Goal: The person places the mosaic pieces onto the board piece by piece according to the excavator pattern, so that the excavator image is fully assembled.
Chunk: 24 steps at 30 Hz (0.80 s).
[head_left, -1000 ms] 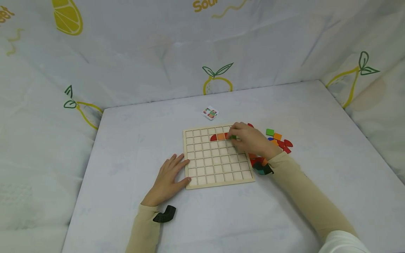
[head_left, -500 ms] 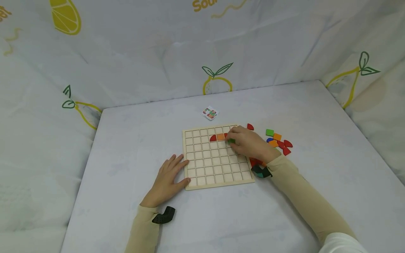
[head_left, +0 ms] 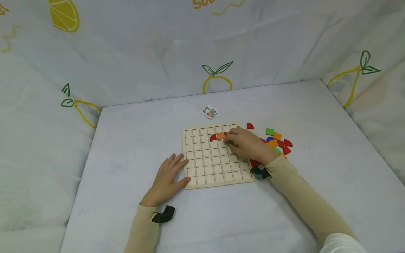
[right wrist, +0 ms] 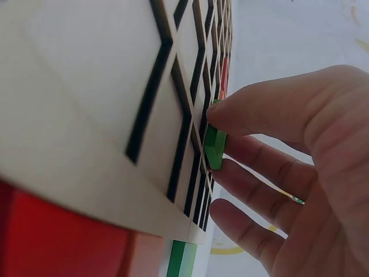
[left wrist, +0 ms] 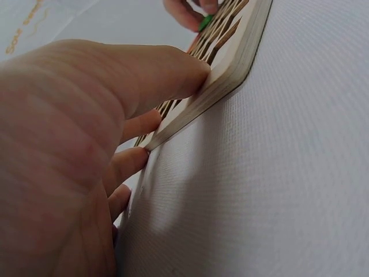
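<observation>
A pale wooden grid board (head_left: 209, 165) lies flat on the table. My left hand (head_left: 167, 182) rests at its left edge, fingers spread, the thumb and fingertips touching the rim in the left wrist view. Over the upper right cells, my right hand (head_left: 248, 143) pinches a green tile (right wrist: 215, 141) between thumb and fingers, close over the grid. A red quarter-round tile (head_left: 213, 137) and an orange square tile (head_left: 220, 136) sit in the second row; beside them a further red tile is partly hidden by the right hand.
Loose tiles lie right of the board: a green square (head_left: 270, 131), an orange square (head_left: 272, 143), several red ones such as a quarter-round (head_left: 250, 125). Others are partly under the right wrist. A small pattern card (head_left: 210, 112) lies beyond the board on the white table (head_left: 142, 130).
My right hand has shifted slightly left and toward me with the green tile, which was nearer the second row before. The left hand has stayed at the board's edge.
</observation>
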Motion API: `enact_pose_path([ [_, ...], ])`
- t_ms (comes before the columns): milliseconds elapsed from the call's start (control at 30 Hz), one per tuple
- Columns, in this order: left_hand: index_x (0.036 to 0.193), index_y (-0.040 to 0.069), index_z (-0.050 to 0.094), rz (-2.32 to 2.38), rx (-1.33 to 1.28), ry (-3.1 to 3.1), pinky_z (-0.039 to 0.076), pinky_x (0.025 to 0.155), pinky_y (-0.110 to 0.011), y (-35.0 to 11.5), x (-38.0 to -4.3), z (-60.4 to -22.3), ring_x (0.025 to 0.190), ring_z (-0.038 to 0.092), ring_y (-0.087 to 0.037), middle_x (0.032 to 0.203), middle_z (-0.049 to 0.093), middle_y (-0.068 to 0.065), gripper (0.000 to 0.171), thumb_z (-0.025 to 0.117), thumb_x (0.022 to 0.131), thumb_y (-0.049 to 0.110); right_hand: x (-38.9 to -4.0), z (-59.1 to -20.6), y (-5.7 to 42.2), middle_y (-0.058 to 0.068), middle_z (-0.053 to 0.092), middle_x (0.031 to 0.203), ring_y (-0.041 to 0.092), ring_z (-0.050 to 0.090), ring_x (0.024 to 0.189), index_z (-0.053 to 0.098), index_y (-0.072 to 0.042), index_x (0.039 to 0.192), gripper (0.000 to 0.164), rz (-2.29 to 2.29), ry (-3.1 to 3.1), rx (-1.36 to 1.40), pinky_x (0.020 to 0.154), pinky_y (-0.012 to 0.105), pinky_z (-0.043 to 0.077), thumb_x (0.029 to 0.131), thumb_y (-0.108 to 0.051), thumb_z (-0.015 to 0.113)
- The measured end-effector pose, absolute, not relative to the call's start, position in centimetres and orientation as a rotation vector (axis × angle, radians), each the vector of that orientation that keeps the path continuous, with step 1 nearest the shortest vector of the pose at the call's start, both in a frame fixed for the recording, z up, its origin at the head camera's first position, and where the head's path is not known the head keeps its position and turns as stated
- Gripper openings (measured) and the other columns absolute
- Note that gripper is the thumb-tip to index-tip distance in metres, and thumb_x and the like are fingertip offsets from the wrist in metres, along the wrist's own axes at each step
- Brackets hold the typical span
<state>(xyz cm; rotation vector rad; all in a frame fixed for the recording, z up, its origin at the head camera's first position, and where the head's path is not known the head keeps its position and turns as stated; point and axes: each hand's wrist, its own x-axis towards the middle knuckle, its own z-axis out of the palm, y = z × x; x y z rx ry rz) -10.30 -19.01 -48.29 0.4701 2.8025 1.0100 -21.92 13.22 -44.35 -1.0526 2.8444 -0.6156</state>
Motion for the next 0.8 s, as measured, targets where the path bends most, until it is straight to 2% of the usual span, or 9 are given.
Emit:
enact_pose_path([
  [467,0.151,0.017,0.048,1.013,0.466,2.794,0.007,0.129,-0.055,-19.0,-10.2,-48.1,0.159,0.014,-0.032,0.167,0.032,-0.006,0.065,0.072,0.092,0.030,-21.7,-44.3,13.3,0.007,0.069,0.115,0.025,0.059,0.104,0.074,-0.011,0.108,0.018,-0.664,2.818,-1.012,0.091,0.041,0.054,0.092,-0.007,0.070],
  [800,0.151,0.016,0.049,1.026,0.465,2.784,0.007,0.129,-0.055,-19.0,-10.2,-48.0,0.159,0.014,-0.032,0.166,0.032,-0.006,0.065,0.072,0.092,0.030,-21.8,-42.8,15.6,0.007,0.067,0.122,0.025,0.059,0.110,0.072,-0.009,0.118,0.024,-0.763,2.784,-0.830,0.095,0.045,0.055,0.096,-0.010,0.064],
])
